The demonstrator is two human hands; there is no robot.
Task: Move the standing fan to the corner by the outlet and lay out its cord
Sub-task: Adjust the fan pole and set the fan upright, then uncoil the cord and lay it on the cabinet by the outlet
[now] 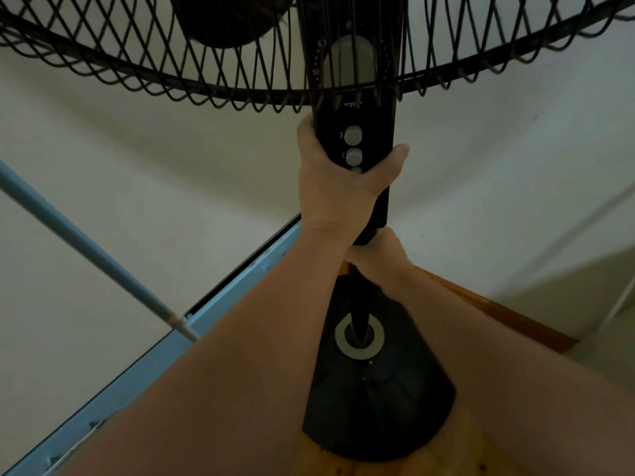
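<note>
Left hand grips fan column; right hand grips pole below.

The left hand and right hand are bare, and both forearms run bare to the lower edge of view.

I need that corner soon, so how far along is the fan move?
Looks done: the fan base is over the wooden floor, right where the two white walls meet. In hand: the left hand grips the control column, the right hand the pole below; whether the base rests down I cannot tell. Left: letting go and laying out the cord; no cord or outlet shows.
</note>
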